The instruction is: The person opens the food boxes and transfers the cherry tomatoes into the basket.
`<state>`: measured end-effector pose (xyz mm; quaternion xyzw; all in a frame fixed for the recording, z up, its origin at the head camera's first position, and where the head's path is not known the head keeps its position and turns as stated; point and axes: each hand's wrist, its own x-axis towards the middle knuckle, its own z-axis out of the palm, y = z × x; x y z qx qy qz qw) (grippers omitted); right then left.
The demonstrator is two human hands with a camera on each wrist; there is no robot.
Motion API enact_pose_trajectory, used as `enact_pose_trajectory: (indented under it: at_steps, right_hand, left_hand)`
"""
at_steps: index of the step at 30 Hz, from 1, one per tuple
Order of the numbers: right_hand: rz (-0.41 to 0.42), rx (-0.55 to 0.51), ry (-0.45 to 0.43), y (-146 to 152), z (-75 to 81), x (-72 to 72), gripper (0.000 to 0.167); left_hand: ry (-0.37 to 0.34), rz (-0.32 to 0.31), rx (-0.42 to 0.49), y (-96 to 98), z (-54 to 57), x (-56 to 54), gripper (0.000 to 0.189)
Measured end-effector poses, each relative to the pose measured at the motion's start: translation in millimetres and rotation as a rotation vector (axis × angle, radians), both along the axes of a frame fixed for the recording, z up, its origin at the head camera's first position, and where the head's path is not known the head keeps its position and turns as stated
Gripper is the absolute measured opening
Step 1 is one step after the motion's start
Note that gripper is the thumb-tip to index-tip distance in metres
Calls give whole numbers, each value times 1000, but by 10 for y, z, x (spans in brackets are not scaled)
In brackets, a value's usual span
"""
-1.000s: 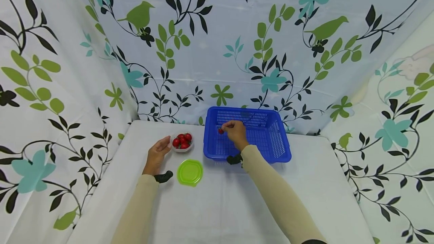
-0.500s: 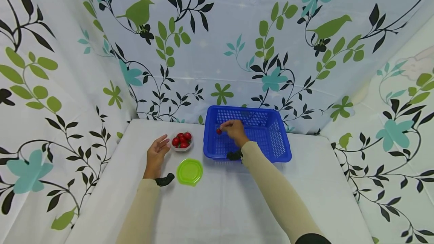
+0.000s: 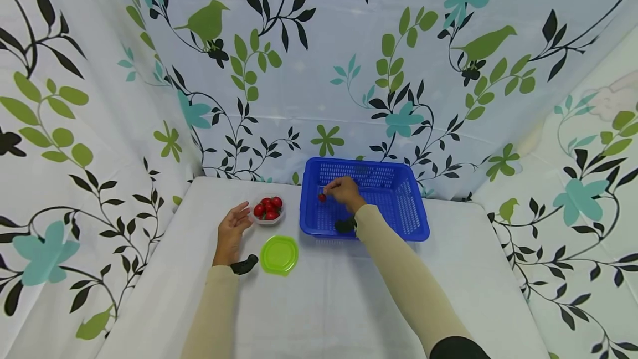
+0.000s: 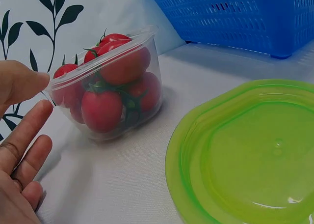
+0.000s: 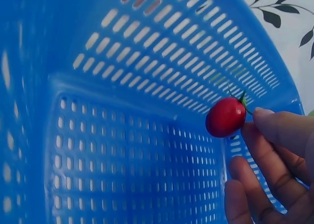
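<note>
Inside the blue basket (image 3: 311, 220), my right hand (image 3: 344, 191) pinches a small red cherry tomato (image 5: 226, 117) by its green stem between thumb and finger. The tomato hangs over the basket floor near one side wall. My left hand (image 3: 232, 232) has its fingers spread loosely beside a clear plastic container (image 4: 147, 86) heaped with red tomatoes (image 4: 102, 110). Its thumb and index fingertips (image 4: 45, 106) are right at the container's near rim corner. In front of the container lies a translucent green lid (image 3: 279, 255).
A white-covered table (image 3: 309, 309) bears everything. At its far edge, behind the basket, hangs a patterned curtain (image 3: 319, 71), with more patterned cloth on both sides. The basket stands right of the container and lid.
My right hand keeps the cherry tomato over the basket, with the tomato shifted slightly left and lower. My left hand stays beside the container with only small shifts.
</note>
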<state>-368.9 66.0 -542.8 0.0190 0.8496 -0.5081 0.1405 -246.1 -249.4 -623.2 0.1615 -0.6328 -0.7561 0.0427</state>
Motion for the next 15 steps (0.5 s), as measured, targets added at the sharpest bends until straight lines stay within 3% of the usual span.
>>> enact_pose_trajectory:
  at_steps: [15]
  right_hand:
    - [109, 147, -7, 130, -137, -139, 5]
  left_hand:
    - [-11, -2, 10, 13, -4, 3, 55]
